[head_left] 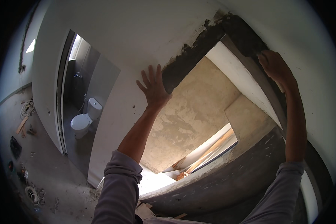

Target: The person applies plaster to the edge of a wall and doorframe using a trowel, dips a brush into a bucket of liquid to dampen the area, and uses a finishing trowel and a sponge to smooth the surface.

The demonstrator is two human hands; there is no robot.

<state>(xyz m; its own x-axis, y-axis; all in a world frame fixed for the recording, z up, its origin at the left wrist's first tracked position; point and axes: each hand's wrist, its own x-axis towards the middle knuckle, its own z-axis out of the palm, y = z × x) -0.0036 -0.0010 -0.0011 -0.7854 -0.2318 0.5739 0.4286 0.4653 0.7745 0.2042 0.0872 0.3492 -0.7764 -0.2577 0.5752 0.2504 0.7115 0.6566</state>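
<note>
My left hand (153, 87) is spread flat against the white wall (130, 41), fingers apart, right beside the left end of a band of dark wet plaster (192, 54) that frames a wall opening. My right hand (275, 67) is raised to the opening's upper right edge, fingers curled around a small pale tool whose tip shows just below the hand (280, 86); most of the tool is hidden. Both arms wear grey sleeves.
Through the opening I see a rough beige plastered wall (190, 112) and wooden boards (209, 149) below. At left, a doorway (65, 93) leads to a bathroom with a white toilet (84, 119). Coiled cables (27, 109) and debris lie on the floor at far left.
</note>
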